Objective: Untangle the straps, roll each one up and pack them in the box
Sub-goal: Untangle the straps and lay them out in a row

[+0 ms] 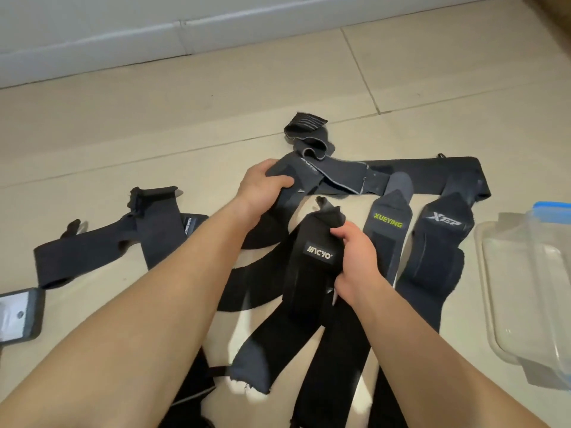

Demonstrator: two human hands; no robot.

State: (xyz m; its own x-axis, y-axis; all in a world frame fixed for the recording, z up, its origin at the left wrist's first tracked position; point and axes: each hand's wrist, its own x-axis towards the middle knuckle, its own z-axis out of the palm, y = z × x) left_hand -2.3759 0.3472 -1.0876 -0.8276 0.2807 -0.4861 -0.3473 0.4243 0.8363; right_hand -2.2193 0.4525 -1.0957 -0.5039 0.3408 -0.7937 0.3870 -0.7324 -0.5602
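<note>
The right hand (355,261) grips the black labelled strap (319,257), whose length runs back toward the person. The left hand (259,189) grips a grey strap (340,177) just beyond, seemingly crossing it. The clear box (491,288) sits on the floor (185,134), nearer the right hand.

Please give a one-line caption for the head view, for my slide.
Left hand grips a grey strap, right hand holds the MCYO strap; clear box stands at right.

Both hands grip straps — left hand (261,188), right hand (355,261).
</note>
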